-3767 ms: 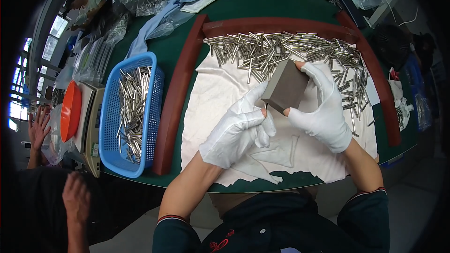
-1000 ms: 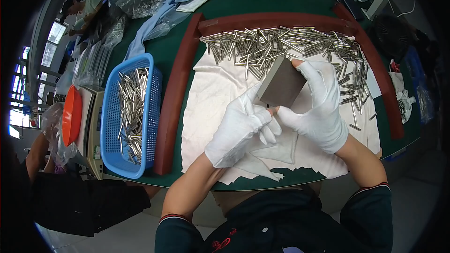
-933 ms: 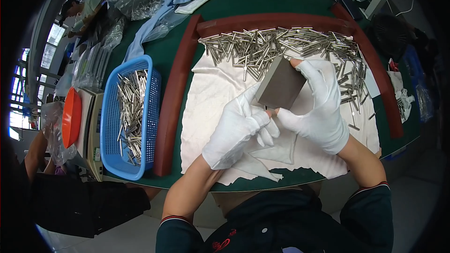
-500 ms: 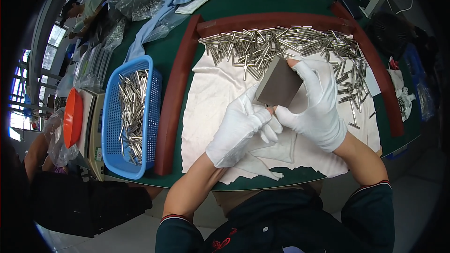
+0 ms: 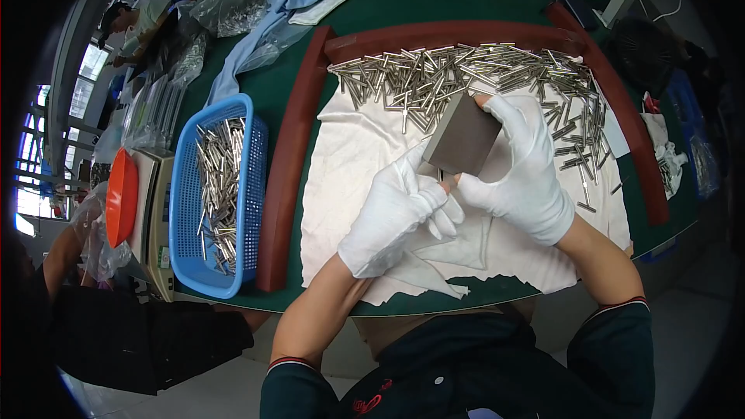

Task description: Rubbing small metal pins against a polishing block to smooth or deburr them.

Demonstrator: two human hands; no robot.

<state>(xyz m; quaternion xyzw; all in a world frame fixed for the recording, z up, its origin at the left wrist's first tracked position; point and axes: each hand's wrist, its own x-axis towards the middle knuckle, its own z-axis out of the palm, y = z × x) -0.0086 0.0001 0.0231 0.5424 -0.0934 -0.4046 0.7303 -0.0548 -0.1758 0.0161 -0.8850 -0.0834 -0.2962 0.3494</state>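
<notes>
Both my hands wear white gloves with some bare fingertips. My right hand (image 5: 528, 174) grips a flat grey-brown rectangular block (image 5: 468, 140), its fingers round the far right edge and its thumb by the near corner. Close against the block's near end, my left hand (image 5: 400, 213) is closed, pinching a thin metal pin (image 5: 441, 175) whose short end shows at the fingertips. Most of that pin is hidden by the glove. Under both hands lies a pale cloth (image 5: 341, 178), with a heap of shiny metal pins (image 5: 434, 74) along its far side.
Dark red rails (image 5: 283, 202) border the cloth on three sides. Left of them stands a blue basket (image 5: 180, 209) holding many metal pins, beside a scale with an orange tray (image 5: 122, 198). A blue cloth (image 5: 268, 23) lies farther back. Another person (image 5: 132, 27) is at the far left.
Slightly more of the pin shows between my left fingertips and the block. My right hand has shifted a little; the block stays nearly in place.
</notes>
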